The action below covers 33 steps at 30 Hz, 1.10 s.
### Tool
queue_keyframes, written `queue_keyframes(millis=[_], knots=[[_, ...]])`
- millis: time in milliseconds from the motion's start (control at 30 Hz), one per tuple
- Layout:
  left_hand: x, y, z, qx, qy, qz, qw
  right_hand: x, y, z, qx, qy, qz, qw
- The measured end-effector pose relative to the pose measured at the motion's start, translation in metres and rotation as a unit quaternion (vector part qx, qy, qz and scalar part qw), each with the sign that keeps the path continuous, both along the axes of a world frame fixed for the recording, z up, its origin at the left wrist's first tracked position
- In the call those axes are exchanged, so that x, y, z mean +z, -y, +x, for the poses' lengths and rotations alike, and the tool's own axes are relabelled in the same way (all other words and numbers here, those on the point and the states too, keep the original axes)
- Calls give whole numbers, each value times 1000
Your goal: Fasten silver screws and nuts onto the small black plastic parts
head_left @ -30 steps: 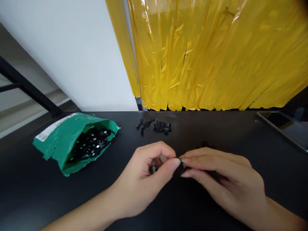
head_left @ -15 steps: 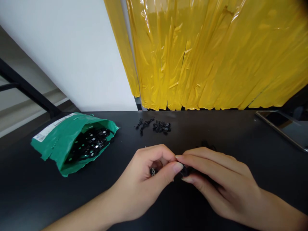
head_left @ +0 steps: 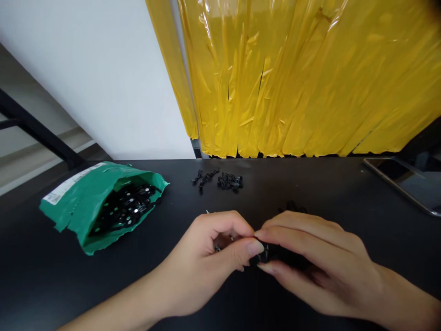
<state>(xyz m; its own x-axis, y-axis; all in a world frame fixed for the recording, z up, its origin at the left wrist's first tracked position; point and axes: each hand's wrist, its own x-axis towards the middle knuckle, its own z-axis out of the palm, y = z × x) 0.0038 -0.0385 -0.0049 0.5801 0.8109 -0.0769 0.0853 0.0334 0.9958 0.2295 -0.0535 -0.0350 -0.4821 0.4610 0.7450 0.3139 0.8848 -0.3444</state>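
My left hand (head_left: 220, 262) and my right hand (head_left: 320, 262) meet fingertip to fingertip low over the black table (head_left: 193, 305). Between them is a small black plastic part (head_left: 264, 253), mostly covered by the fingers. The left thumb and forefinger pinch its left side; the right thumb and fingers close on its right side. Its exact kind does not show. Small shiny metal bits (head_left: 217, 248) peek out behind the left thumb, partly hidden by the hand. Some dark pieces (head_left: 292, 207) lie just beyond the right fingers.
A torn green bag (head_left: 93, 202) full of black parts (head_left: 132, 204) lies open at the left. Small black pieces sit in a pile (head_left: 230, 181) and a looser group (head_left: 206, 178) near the back edge. A phone (head_left: 406, 181) rests at the far right. Yellow plastic strips (head_left: 292, 82) hang behind.
The right thumb and fingertips have shifted slightly, and a little more of the black part shows between the hands. The whole view has drifted a little; both hands keep their grip.
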Motion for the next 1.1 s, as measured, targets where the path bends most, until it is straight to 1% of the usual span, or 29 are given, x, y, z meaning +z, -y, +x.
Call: queue_keyframes(millis=[100, 300, 533, 633, 800, 900, 1000, 1100], knots=[[-1, 1, 3, 12, 37, -47, 998, 4, -2, -1, 5, -12, 4, 1000], [-3, 1, 5, 30, 93, -120, 988, 11, -4, -3, -10, -24, 10, 1000], [-6, 3, 4, 30, 148, -175, 973, 11, -3, -3, -29, -32, 33, 998], [-7, 4, 7, 47, 162, -175, 970, 8, -3, -5, -35, -40, 40, 998], [-7, 3, 8, 61, 153, -179, 970, 6, -2, -7, -44, -38, 40, 998], [-6, 3, 6, 67, 140, -162, 974, 4, -3, -7, -44, -46, 41, 997], [-4, 4, 5, 80, 96, -120, 985, 1, -4, -7, -50, -55, 36, 997], [-2, 7, 6, 107, 25, -44, 993, -3, -5, -8, -60, -62, 30, 996]])
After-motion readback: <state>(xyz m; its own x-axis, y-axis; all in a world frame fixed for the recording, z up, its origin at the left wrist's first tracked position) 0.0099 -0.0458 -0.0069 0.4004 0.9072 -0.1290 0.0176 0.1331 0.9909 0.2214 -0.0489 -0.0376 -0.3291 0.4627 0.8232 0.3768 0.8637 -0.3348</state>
